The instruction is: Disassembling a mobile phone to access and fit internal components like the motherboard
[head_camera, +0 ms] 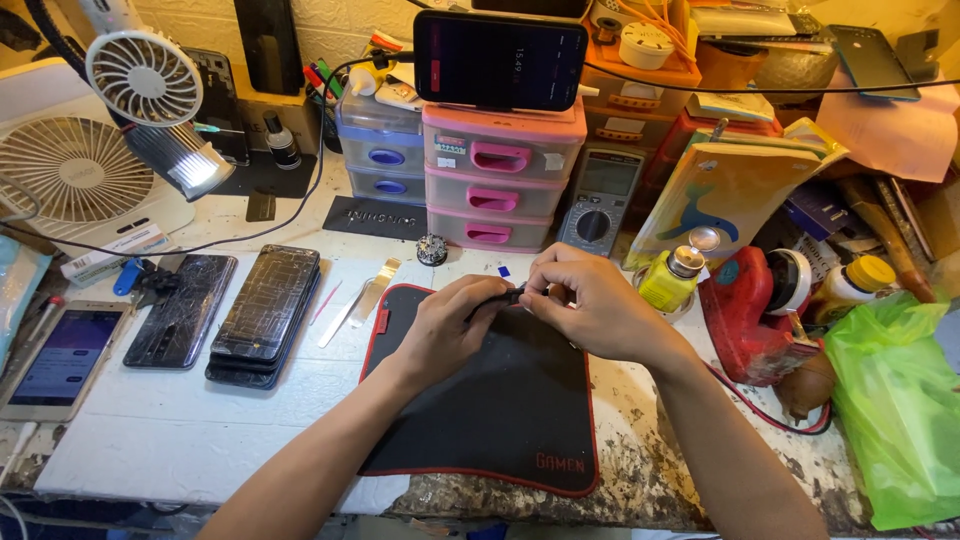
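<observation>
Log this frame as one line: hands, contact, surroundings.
left hand: pinching small dark tool | right hand: fingers on tool tip | over black mat | cracked phones to the left

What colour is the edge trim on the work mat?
Red trim on the black mat, seen in the head view.

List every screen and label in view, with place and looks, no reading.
Phone: lying sideways on the pink drawers, dark lit screen.
Phone: far left on the table, pale lit screen.
Meter: right of the drawers, grey blank display.
Cracked phones: stacked left of the mat, dark.
</observation>
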